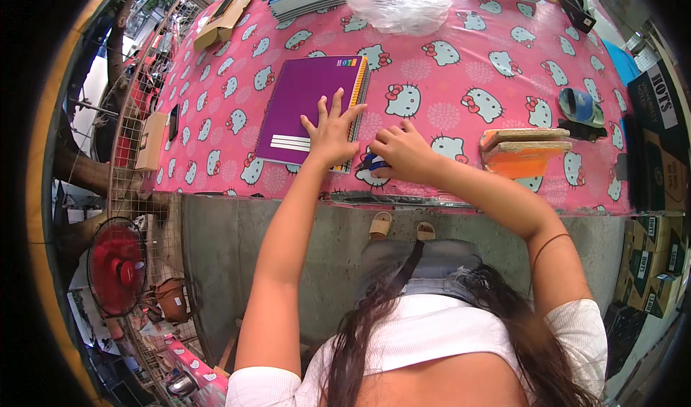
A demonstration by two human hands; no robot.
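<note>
A purple spiral notebook [299, 90] lies on the pink table, with a white label box low on its cover. Along its right side run a yellow strip and a ridged, coil-like edge; other notebooks may lie beneath. My left hand [332, 130] rests flat on the cover, fingers spread. Beside the notebook's lower right corner, my right hand [403, 151] is closed around a small blue-handled tool that looks like pliers [376, 165]. Its tip points toward the notebook's edge and is partly hidden by my fingers.
Orange-sided wooden blocks [522, 155] stand right of my right forearm, near a roll of tape [581, 107]. Stacked notebooks [306, 0] and a clear plastic bag [398, 4] sit at the back. A cardboard piece [150, 142] lies at the left edge.
</note>
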